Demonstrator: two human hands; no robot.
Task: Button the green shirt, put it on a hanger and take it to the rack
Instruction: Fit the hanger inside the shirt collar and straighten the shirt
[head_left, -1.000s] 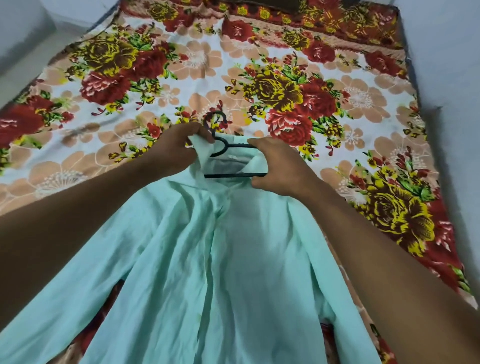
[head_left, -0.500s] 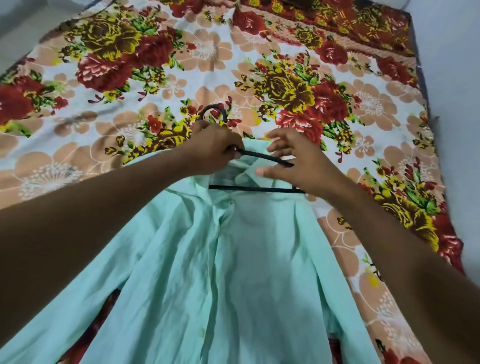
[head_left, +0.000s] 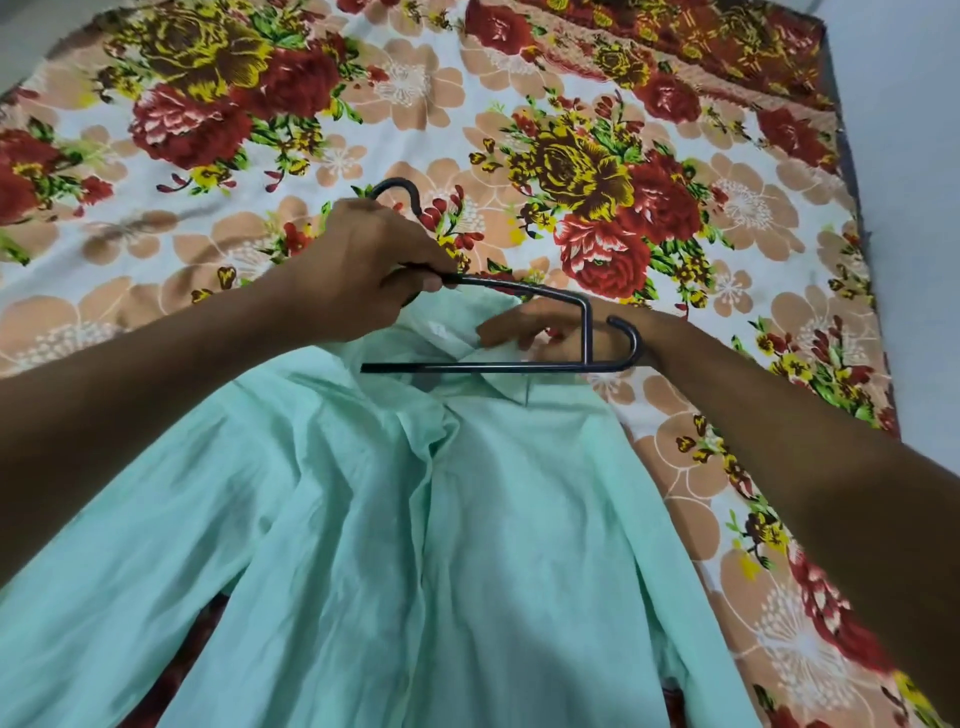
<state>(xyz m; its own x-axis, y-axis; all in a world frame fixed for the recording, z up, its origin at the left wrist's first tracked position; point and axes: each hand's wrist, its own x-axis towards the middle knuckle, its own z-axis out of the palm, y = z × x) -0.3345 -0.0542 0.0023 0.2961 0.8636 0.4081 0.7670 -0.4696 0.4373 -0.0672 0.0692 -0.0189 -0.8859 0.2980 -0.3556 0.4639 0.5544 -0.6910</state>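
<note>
The pale green shirt (head_left: 415, 545) lies spread on the bed, front up, collar towards the far side. A black hanger (head_left: 587, 332) sits above the collar, its right end out past the shirt's right shoulder, its left end hidden. My left hand (head_left: 358, 270) grips the hanger near the base of its hook (head_left: 400, 187). My right hand (head_left: 540, 330) reaches in under the hanger's right arm and pinches the shirt's collar (head_left: 488, 343).
A bedsheet (head_left: 571, 156) with big red and yellow flowers covers the bed. The bed's right edge (head_left: 852, 208) meets a pale wall. At the upper left, the bed's edge gives way to pale floor.
My left hand has lifted and pulled the hanger rightwards, so its right end is out of the shirt. My right hand has dropped from the hanger arm to the collar.
</note>
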